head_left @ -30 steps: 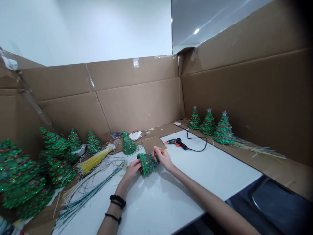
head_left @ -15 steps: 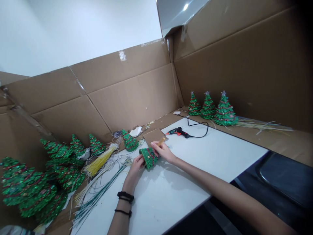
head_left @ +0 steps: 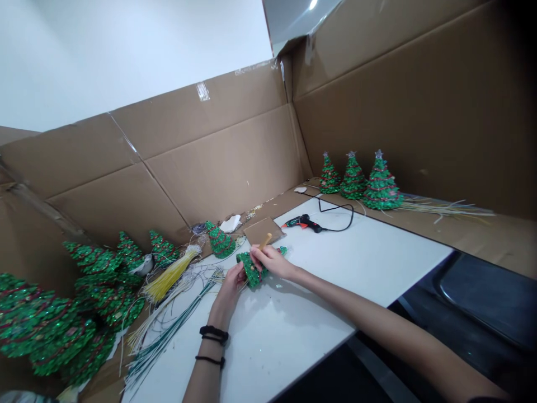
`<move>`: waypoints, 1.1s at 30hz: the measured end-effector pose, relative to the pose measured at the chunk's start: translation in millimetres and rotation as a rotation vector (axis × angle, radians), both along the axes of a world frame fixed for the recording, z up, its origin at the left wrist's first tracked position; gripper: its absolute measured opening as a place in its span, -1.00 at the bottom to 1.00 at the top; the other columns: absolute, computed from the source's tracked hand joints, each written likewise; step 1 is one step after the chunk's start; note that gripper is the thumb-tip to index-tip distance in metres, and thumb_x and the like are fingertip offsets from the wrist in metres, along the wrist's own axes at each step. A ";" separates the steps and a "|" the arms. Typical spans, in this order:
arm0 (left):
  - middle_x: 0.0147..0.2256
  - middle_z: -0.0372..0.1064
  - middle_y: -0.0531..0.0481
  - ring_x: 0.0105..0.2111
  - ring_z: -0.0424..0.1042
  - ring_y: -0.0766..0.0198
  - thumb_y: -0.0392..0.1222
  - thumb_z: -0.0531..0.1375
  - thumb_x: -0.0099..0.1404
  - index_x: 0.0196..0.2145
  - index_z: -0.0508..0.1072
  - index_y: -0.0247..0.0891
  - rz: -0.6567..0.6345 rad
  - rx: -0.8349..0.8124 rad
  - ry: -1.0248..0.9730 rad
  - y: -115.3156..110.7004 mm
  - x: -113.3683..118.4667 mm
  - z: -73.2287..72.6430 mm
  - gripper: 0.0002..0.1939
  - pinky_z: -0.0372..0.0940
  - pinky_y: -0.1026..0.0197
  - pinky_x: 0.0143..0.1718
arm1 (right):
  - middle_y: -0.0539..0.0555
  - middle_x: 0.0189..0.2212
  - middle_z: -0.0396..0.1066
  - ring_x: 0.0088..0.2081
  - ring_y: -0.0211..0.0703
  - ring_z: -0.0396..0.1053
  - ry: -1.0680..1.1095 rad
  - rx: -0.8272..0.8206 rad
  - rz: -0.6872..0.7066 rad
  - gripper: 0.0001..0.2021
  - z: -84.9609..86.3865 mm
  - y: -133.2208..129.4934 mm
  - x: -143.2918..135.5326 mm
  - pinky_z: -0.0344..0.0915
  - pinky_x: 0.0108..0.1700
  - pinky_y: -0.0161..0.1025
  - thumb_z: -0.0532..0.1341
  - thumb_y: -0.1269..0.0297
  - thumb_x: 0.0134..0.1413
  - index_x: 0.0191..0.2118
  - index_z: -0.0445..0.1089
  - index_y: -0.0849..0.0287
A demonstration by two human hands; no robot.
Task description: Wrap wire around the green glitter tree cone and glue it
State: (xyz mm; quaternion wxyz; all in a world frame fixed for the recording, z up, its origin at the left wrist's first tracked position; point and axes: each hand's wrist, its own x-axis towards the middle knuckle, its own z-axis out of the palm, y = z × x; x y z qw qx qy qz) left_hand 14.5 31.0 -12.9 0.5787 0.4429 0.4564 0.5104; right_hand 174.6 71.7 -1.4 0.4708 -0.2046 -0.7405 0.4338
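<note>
A small green Christmas tree decoration [head_left: 253,277] with red trim lies tilted on its side just over the white tabletop [head_left: 289,330], its tip toward the right. My left hand [head_left: 232,281] grips it near its wide base. In my right hand [head_left: 273,262] is a tan, wooden-looking stick [head_left: 265,241], pinched between the fingers like a pen. Its lower end is hidden by my fingers, close against the tree's side. Beyond my hands lies a black and orange glue gun [head_left: 302,223], with a flat cardboard piece [head_left: 262,230] beside it.
Another small tree [head_left: 220,240] stands behind my left hand. Larger trees [head_left: 46,322] crowd the left, near yellow strands [head_left: 172,275] and green wires [head_left: 168,324]. Three star-topped trees [head_left: 353,176] stand at the back right. Cardboard walls [head_left: 226,145] enclose the far side.
My right hand and the stick have moved left along the tree toward its base, so the tip now shows beyond the hand. The whole view has shifted slightly.
</note>
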 end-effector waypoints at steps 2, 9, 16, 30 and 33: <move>-0.65 0.08 0.16 -0.61 0.03 0.43 0.11 0.33 -0.02 -0.58 0.32 -0.30 -0.014 -0.001 -0.006 0.8 -1.5 -1.2 -0.58 -0.03 0.30 -0.54 | -0.08 -0.70 0.20 -0.54 -0.28 0.23 -0.021 0.010 -0.018 -0.50 1.3 -1.0 -0.6 0.22 -0.30 -0.30 -0.12 -0.03 0.26 -0.61 0.14 0.15; -0.62 0.11 0.14 -0.60 0.01 0.44 0.15 0.33 -0.03 -0.52 0.36 -0.32 -0.081 -0.024 0.061 6.8 -12.1 -6.3 -0.55 -0.05 0.30 -0.55 | -0.07 -0.70 0.18 -0.57 -0.30 0.22 -0.033 0.003 -0.044 -0.50 3.3 -4.4 -2.3 0.20 -0.34 -0.32 -0.09 -0.01 0.25 -0.64 0.10 0.15; -0.59 0.23 0.09 -0.59 0.10 0.44 0.17 0.34 -0.05 -0.48 0.41 -0.36 -0.100 -0.023 0.074 6.1 -12.2 -5.1 -0.52 0.01 0.32 -0.54 | -0.08 -0.69 0.14 -0.58 -0.31 0.20 -0.050 -0.029 -0.045 -0.52 4.4 -6.9 -5.2 0.18 -0.42 -0.34 -0.08 -0.01 0.24 -0.63 0.07 0.15; -0.53 0.35 0.02 -0.56 0.21 0.41 0.22 0.34 -0.10 -0.41 0.45 -0.36 -0.073 -0.026 0.092 8.3 -12.9 -9.4 -0.46 0.06 0.34 -0.50 | -0.08 -0.66 0.16 -0.56 -0.30 0.18 -0.084 -0.027 -0.060 -0.57 4.2 -8.4 -6.7 0.15 -0.43 -0.34 -0.06 -0.01 0.22 -0.58 0.05 0.14; -0.55 0.31 0.04 -0.58 0.16 0.44 0.20 0.32 -0.04 -0.41 0.44 -0.37 -0.092 -0.013 0.088 7.5 -13.5 -8.0 -0.49 0.00 0.35 -0.54 | -0.08 -0.66 0.16 -0.55 -0.30 0.19 -0.081 -0.018 -0.062 -0.58 4.3 -10.0 -6.3 0.15 -0.42 -0.34 -0.06 0.01 0.23 -0.58 0.06 0.15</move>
